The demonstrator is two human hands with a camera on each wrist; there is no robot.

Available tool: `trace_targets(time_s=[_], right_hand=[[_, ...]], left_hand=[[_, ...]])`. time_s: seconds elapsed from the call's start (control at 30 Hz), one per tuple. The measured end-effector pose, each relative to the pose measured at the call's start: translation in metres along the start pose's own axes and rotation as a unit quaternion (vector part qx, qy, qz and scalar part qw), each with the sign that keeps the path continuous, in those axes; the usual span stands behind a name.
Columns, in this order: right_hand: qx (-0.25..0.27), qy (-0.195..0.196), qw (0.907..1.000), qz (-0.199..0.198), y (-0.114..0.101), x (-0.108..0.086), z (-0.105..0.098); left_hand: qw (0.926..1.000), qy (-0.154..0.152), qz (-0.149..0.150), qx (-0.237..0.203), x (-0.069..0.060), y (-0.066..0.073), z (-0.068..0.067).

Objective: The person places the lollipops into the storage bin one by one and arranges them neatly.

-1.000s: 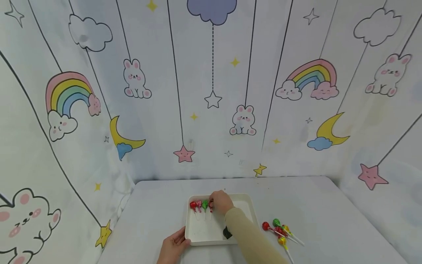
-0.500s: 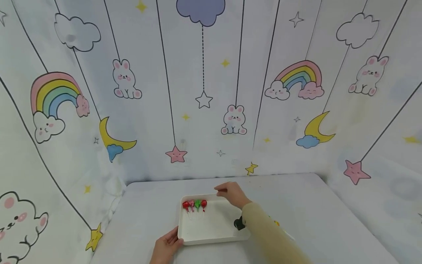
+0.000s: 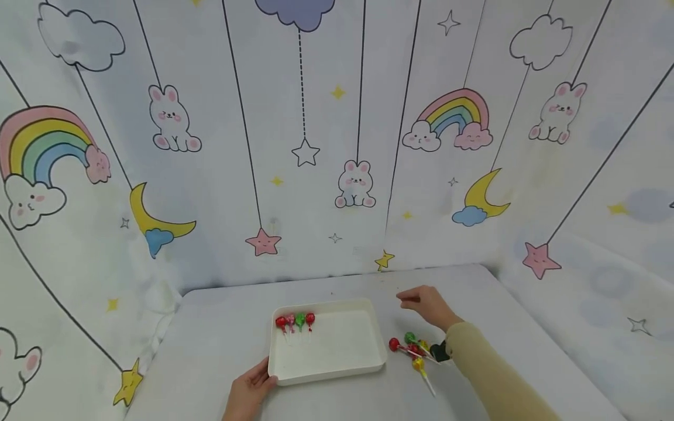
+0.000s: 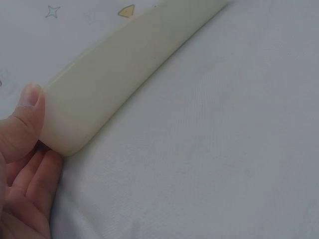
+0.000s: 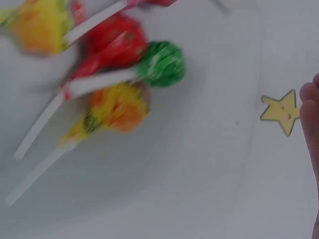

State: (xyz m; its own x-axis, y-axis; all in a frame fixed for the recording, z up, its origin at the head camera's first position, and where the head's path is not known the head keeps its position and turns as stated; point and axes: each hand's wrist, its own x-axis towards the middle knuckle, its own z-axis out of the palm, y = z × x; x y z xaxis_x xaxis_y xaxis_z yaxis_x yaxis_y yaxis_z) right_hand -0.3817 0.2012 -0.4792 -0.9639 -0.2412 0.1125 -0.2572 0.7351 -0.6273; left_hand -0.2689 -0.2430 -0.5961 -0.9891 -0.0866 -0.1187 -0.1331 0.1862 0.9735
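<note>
In the right wrist view, lollipops (image 5: pixel 117 42) blurred, fingers (image 5: pixel 311 127) cut off.

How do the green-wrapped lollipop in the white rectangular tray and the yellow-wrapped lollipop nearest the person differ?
The green-wrapped lollipop lies in the white rectangular tray, in a row; the yellow-wrapped lollipop lies outside it, on the white table. The green one's stick barely shows; the yellow one's stands out. Both have round, wrapped heads.

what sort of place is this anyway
Perhaps a small indoor booth or play corner, though any wider room is out of view. Pale walls printed with bunnies and rainbows enclose a white table bearing a tray and lollipops.
</note>
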Motion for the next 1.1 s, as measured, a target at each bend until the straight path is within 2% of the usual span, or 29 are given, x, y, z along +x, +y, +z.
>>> trace_targets(time_s=[0.1, 0.27, 0.4, 0.57, 0.7, 0.83, 0.97, 1.1], right_hand=[[-0.003, -0.02, 0.9996, 0.019, 0.021, -0.017, -0.003], [-0.009, -0.059, 0.9971, 0.047, 0.046, -0.039, 0.004], [-0.014, -0.086, 0.9947, 0.055, 0.056, -0.049, 0.009], [-0.019, -0.108, 0.9927, 0.051, 0.057, -0.052, 0.013], [-0.047, -0.11, 0.9917, 0.047, 0.054, -0.052, 0.015], [-0.069, -0.086, 0.9926, 0.052, 0.05, -0.054, 0.014], [-0.073, -0.066, 0.9929, 0.066, 0.048, -0.056, 0.015], [-0.075, -0.061, 0.9926, 0.073, 0.049, -0.057, 0.013]], left_hand=[[1.0, 0.003, -0.006, 0.001, 0.0, 0.002, 0.001], [0.9999, 0.004, -0.013, -0.007, -0.003, 0.004, 0.0], [0.9999, 0.005, -0.012, -0.01, -0.004, 0.007, 0.0], [0.9999, -0.001, -0.009, -0.014, -0.005, 0.01, 0.0], [0.9998, -0.002, -0.007, -0.016, -0.006, 0.011, -0.001], [1.0, -0.001, -0.003, -0.008, -0.007, 0.012, -0.001], [1.0, 0.003, -0.005, 0.0, -0.007, 0.013, 0.0], [0.9997, 0.005, -0.018, -0.012, -0.007, 0.013, 0.002]])
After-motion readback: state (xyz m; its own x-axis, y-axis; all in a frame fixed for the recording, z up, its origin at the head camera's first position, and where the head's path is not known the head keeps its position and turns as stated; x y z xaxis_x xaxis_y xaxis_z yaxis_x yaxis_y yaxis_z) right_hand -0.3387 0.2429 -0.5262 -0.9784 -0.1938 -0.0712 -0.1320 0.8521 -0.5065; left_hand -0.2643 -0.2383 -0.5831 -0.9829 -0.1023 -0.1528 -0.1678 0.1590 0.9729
